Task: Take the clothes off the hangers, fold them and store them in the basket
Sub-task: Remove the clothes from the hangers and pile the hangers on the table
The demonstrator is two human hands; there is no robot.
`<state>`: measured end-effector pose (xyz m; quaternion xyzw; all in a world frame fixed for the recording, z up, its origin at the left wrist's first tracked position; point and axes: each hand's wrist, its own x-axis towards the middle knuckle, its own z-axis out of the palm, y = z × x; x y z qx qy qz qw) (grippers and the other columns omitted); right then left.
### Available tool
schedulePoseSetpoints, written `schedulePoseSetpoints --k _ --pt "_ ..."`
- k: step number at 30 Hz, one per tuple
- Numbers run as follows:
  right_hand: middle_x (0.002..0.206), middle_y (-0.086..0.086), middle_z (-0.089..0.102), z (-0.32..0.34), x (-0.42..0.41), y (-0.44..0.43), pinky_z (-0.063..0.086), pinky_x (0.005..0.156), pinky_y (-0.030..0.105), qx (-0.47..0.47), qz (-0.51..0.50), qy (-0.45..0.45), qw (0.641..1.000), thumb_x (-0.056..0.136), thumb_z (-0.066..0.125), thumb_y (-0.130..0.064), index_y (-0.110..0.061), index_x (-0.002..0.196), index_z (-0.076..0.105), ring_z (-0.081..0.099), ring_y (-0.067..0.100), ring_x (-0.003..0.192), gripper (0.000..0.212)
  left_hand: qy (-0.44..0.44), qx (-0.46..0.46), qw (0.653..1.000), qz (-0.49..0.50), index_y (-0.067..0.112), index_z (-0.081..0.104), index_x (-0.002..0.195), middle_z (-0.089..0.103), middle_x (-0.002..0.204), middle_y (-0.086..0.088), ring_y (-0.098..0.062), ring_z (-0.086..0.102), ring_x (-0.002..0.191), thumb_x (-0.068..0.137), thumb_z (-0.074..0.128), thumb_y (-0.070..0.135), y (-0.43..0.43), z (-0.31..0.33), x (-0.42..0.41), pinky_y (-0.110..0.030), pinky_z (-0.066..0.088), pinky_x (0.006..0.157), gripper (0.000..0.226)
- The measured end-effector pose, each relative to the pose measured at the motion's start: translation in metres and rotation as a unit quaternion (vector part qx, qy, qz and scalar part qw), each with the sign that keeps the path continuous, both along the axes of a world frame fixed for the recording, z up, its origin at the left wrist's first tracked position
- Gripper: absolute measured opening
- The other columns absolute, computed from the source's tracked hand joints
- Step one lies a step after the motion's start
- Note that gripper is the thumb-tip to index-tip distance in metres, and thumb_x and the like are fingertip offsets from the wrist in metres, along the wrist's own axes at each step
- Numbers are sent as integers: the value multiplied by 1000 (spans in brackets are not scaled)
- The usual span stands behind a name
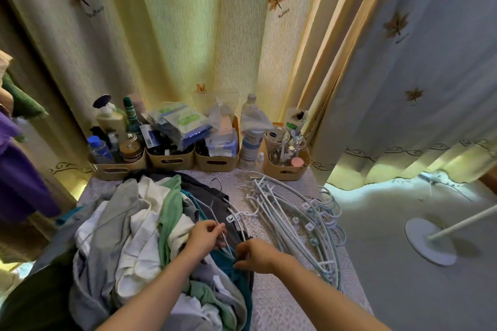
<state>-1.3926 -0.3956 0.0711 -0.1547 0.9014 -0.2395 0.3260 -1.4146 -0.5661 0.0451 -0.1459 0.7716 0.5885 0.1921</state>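
A heap of clothes [139,226] in grey, white, green and dark tones lies on the left half of the table, several still on thin white hangers. My left hand [205,235] pinches the wire of a white hanger [236,220] at the heap's right edge. Just to its right, my right hand [256,255] grips the teal garment [228,260] hung on that hanger. A pile of bare white hangers [295,220] lies on the right half of the table. No basket for the folded clothes is in view.
The table has a white lace cloth [282,303]. Along its back edge stand several tan bins [172,160] full of bottles, packets and jars. Curtains hang behind and to the right. A white round stand base [427,242] sits on the floor at right. Purple cloth [18,183] hangs at left.
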Motion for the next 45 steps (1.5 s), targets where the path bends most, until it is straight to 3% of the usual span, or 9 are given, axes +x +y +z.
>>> schedulePoseSetpoints --k 5,9,14,18,22,26,31,36,45 --pt "73 -2 53 17 13 13 36 59 25 -54 11 25 998 85 69 -35 -12 92 61 44 13 65 25 5 9 1000 27 6 60 68 62 61 -9 -13 58 41 97 53 15 3 7 -14 -20 44 40 31" --pt "89 8 63 22 34 21 36 61 15 -94 13 78 992 85 69 -32 -12 93 64 48 10 72 22 9 10 999 45 6 63 67 62 59 -10 -11 56 41 95 55 16 8 12 -24 -21 46 40 31" --pt "93 6 60 20 53 21 38 67 27 -118 -16 115 986 83 71 -31 -11 92 61 45 10 74 24 7 16 998 63 6 65 66 60 57 -7 -13 54 42 95 56 16 13 12 -28 -26 47 46 32" --pt "96 7 57 17 55 23 33 66 27 -114 -18 113 987 79 76 -29 -9 96 59 42 10 78 31 12 13 997 72 7 65 66 61 57 -6 -7 54 37 95 56 16 14 14 -29 -19 45 40 31" --pt "108 6 56 13 53 26 37 70 29 -114 -50 80 989 74 80 -28 -13 108 53 42 13 81 45 1 40 995 88 6 65 67 59 53 -5 -11 55 40 95 56 15 13 17 -32 -18 44 38 31" --pt "108 3 55 7 56 25 38 68 26 -126 -59 72 988 71 83 -30 -15 111 49 41 12 77 54 -29 66 994 79 4 65 71 60 63 -11 -16 58 44 95 55 17 8 16 -29 -20 49 41 29" --pt "121 6 50 -3 65 23 41 86 34 -100 -30 105 989 74 79 -37 -15 119 48 45 20 101 58 -42 74 994 66 5 64 71 58 67 -12 -16 58 42 97 53 16 5 14 -24 -19 49 40 29" --pt "112 5 52 -9 75 13 40 79 36 -84 -30 133 987 72 80 -32 -14 110 50 46 21 97 52 -57 92 992 62 3 63 73 57 69 -12 -11 55 33 97 52 15 1 11 -17 -17 47 38 29" --pt "102 13 59 -17 84 4 30 68 28 -43 30 187 981 76 75 -26 -7 104 56 51 27 87 38 -34 68 994 84 6 64 70 59 68 -11 -18 55 42 95 55 16 -1 9 -5 -17 48 40 29"
